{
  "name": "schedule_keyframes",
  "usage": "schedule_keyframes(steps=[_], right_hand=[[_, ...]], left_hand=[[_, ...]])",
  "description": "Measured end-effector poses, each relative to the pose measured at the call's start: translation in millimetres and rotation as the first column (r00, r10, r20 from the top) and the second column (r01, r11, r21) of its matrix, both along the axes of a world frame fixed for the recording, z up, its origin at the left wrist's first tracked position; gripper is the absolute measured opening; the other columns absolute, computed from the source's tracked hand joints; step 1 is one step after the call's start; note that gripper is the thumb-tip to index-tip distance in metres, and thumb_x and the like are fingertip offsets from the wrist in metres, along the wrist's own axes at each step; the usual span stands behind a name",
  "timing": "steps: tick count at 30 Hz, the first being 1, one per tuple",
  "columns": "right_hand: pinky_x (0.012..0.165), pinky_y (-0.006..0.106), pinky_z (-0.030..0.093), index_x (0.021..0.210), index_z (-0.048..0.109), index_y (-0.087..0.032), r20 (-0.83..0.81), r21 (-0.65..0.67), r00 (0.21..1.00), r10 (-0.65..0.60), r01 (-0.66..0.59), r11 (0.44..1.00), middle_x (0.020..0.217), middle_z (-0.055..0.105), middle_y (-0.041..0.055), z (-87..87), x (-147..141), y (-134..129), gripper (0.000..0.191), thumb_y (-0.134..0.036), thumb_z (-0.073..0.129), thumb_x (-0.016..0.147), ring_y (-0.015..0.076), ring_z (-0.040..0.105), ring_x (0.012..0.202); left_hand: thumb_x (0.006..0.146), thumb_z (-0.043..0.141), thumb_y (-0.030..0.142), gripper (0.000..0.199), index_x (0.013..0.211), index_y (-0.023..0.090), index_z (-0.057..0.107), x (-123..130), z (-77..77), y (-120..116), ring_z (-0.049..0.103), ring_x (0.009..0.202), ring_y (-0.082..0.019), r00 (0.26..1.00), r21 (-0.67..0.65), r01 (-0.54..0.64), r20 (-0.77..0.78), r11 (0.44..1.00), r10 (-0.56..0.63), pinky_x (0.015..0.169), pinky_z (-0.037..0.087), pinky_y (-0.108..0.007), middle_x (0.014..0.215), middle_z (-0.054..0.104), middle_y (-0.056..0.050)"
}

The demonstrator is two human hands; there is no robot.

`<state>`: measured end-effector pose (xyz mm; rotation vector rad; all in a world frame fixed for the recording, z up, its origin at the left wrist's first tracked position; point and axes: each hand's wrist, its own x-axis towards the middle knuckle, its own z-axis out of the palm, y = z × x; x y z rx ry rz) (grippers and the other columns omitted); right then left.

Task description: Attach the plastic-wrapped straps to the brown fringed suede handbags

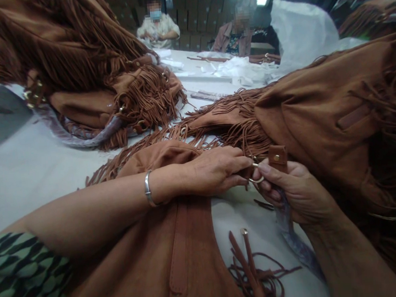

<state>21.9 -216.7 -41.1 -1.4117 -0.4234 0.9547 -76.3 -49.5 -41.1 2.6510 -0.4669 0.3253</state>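
Note:
A brown suede fringed bag [141, 262] lies in front of me, a long stitched leather strip down its side. My left hand [216, 170] reaches across it, fingers closed on a small brown leather loop at a gold metal ring [261, 179]. The ring sits between both hands. My right hand [295, 184] is closed around a bag strap [290, 232] wrapped in clear plastic, its thumb by the ring. Above that thumb stands the strap's leather end tab [277, 157] with a gold snap. My fingers partly hide where the strap and ring meet.
More fringed bags are piled at the left [84, 102] and right [318, 111]. A leather tassel [254, 272] with loose cords lies on the white table [65, 168]. White plastic [305, 30] is heaped farther back. Two people [157, 30] [233, 38] sit across the table.

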Motion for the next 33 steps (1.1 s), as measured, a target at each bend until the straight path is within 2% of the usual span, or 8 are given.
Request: schedule_keyframes(steps=[5, 8, 13, 16, 19, 22, 25, 33], right_hand=[[0.034, 0.013, 0.033, 0.069, 0.063, -0.014, 0.100, 0.174, 0.978, -0.184, 0.165, 0.971, 0.052, 0.056, -0.0022, -8.0, -11, 7, 0.029, -0.037, 0.080, 0.064, 0.0041, 0.044, 0.037], [0.031, 0.013, 0.029, 0.067, 0.062, -0.014, 0.063, 0.103, 0.991, -0.118, 0.111, 0.988, 0.050, 0.055, -0.0025, -5.4, -8, 5, 0.034, -0.041, 0.082, 0.061, 0.0037, 0.041, 0.033], [0.030, 0.014, 0.030, 0.073, 0.066, -0.012, 0.021, 0.089, 1.000, 0.011, -0.013, 0.996, 0.049, 0.056, -0.0005, 2.4, 5, -4, 0.053, -0.061, 0.077, 0.057, 0.0043, 0.041, 0.032], [0.030, 0.014, 0.033, 0.075, 0.066, -0.014, -0.010, 0.042, 0.998, 0.065, -0.065, 0.997, 0.049, 0.056, -0.0011, 3.9, 9, -7, 0.047, -0.054, 0.081, 0.056, 0.0053, 0.044, 0.032], [0.029, 0.014, 0.034, 0.074, 0.064, -0.016, -0.067, 0.010, 0.990, 0.127, -0.127, 0.992, 0.048, 0.055, -0.0029, 3.2, 12, -10, 0.039, -0.045, 0.084, 0.056, 0.0063, 0.044, 0.031], [0.026, 0.012, 0.027, 0.073, 0.062, -0.016, -0.098, 0.009, 0.980, 0.172, -0.172, 0.985, 0.044, 0.050, -0.0046, 2.1, 16, -13, 0.040, -0.048, 0.082, 0.057, 0.0035, 0.035, 0.027], [0.026, 0.011, 0.023, 0.071, 0.060, -0.015, -0.092, -0.016, 0.984, 0.151, -0.153, 0.988, 0.042, 0.048, -0.0053, 2.8, 17, -14, 0.044, -0.049, 0.083, 0.055, 0.0022, 0.031, 0.026], [0.028, 0.015, 0.035, 0.083, 0.064, -0.014, -0.016, -0.031, 0.980, 0.196, -0.197, 0.980, 0.053, 0.057, 0.0001, 1.2, 19, -14, 0.051, -0.059, 0.075, 0.062, 0.0071, 0.045, 0.032]], left_hand=[[0.090, 0.054, 0.040, 0.030, 0.103, 0.013, 0.055, 1, -2.7, 1, 0.050, 0.082, -0.017, 0.992, -0.068, -0.034, 0.120, 0.997, 0.042, 0.074, 0.039, -0.028, 0.088, 0.054, -0.005], [0.088, 0.050, 0.056, 0.045, 0.096, 0.012, 0.056, 1, -3.4, -2, 0.049, 0.078, -0.017, 0.993, -0.061, -0.048, 0.103, 0.997, 0.054, 0.072, 0.039, -0.029, 0.084, 0.054, -0.005], [0.088, 0.041, 0.065, 0.052, 0.088, 0.014, 0.055, 1, -3.7, -8, 0.049, 0.077, -0.018, 0.966, 0.079, -0.216, 0.161, 0.973, 0.202, 0.069, 0.036, -0.030, 0.083, 0.055, -0.005], [0.089, 0.038, 0.065, 0.053, 0.085, 0.014, 0.054, 1, -3.2, -9, 0.050, 0.076, -0.019, 0.963, 0.115, -0.233, 0.163, 0.966, 0.213, 0.067, 0.035, -0.030, 0.082, 0.055, -0.005], [0.091, 0.041, 0.060, 0.049, 0.096, 0.013, 0.054, 1, -3.3, -7, 0.052, 0.079, -0.019, 0.978, 0.059, -0.171, 0.134, 0.983, 0.162, 0.069, 0.038, -0.030, 0.087, 0.057, -0.006], [0.093, 0.047, 0.048, 0.044, 0.115, 0.010, 0.048, 3, -5.5, -3, 0.054, 0.082, -0.019, 0.987, -0.048, -0.036, 0.155, 0.998, 0.043, 0.073, 0.041, -0.029, 0.092, 0.060, -0.007], [0.094, 0.047, 0.042, 0.042, 0.122, 0.010, 0.044, 5, -7.8, 0, 0.055, 0.085, -0.018, 0.979, -0.079, 0.058, 0.199, 0.995, -0.041, 0.076, 0.043, -0.029, 0.095, 0.061, -0.008], [0.096, 0.043, 0.042, 0.037, 0.115, 0.010, 0.047, 7, -5.7, 3, 0.058, 0.093, -0.020, 0.987, -0.010, -0.002, 0.159, 1.000, 0.003, 0.079, 0.046, -0.029, 0.097, 0.061, -0.011]])
